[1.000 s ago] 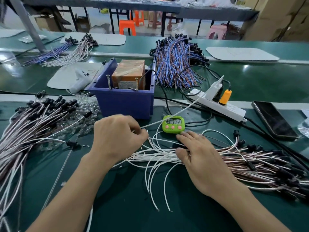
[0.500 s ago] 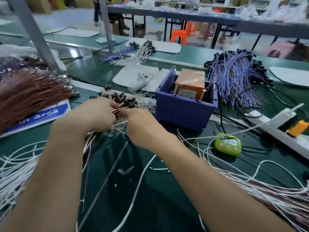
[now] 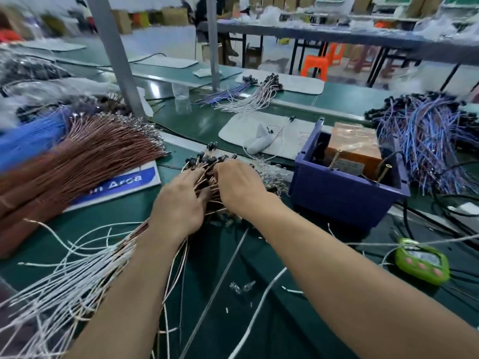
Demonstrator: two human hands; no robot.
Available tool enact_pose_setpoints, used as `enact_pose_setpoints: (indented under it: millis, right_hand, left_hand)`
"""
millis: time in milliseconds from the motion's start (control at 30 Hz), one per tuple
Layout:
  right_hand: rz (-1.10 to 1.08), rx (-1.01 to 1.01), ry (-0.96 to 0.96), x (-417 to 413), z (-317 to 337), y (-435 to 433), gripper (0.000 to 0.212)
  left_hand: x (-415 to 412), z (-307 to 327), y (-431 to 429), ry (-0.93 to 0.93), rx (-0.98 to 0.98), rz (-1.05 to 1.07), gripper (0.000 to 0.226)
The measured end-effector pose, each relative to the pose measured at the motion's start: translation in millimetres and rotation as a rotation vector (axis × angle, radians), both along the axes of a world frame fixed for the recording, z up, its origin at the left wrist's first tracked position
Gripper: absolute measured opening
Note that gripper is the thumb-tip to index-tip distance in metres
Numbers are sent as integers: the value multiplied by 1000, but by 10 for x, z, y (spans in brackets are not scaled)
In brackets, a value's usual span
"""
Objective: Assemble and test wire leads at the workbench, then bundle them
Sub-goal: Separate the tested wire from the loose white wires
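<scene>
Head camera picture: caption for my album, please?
Left hand and right hand grip wire leads beside a blue bin.

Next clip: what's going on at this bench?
A person at a green workbench grips a pile of wire leads near its black plug ends, left hand and right hand side by side. A purple box and a green timer sit to the right, brown wires to the left.
</scene>
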State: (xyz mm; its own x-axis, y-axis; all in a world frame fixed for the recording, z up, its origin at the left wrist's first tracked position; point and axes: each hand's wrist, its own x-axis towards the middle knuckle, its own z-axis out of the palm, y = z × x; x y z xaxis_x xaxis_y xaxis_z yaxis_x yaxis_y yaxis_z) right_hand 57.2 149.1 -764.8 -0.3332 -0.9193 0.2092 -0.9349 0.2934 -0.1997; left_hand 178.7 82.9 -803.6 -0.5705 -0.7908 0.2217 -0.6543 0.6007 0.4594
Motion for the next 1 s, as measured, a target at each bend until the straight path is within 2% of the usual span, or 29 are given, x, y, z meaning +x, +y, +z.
enact_pose_setpoints:
  millis: [67, 200, 333, 467, 567, 633, 700, 767, 867, 1000]
  right_hand:
    - [12, 41, 60, -5, 8, -26, 26]
    - [7, 128, 19, -26, 7, -59, 27]
    - [-26, 91, 50, -53, 38, -79, 23]
    - [-22, 141, 136, -96, 64, -83, 28]
    - [15, 109, 131, -80, 135, -71, 25]
    - [20, 57, 53, -56, 217, -56, 15]
    - [17, -1, -111, -55, 310, -29, 5]
    - [7, -85, -291, -68, 380, 42, 19]
    - [-49, -321, -436, -64, 523, 231, 28]
    - [-90, -711, -712, -18, 875, 506, 18]
  left_hand:
    - [-5, -27, 13, 18, -42, 12, 47]
    - [-11, -19, 38, 81, -65, 57, 44]
    - [-5, -22, 65, 99, -75, 70, 44]
    - [1, 3, 82, 89, -106, 77, 45]
    - [-24, 58, 132, 251, -178, -3, 43]
    - [-28, 72, 174, 355, -189, -58, 46]
    - [-23, 92, 169, 414, -162, -56, 48]
    - [-10, 69, 142, 459, -166, -33, 35]
    - [-23, 59, 127, 460, -100, 29, 31]
    - [-9, 135, 201, 597, -95, 125, 22]
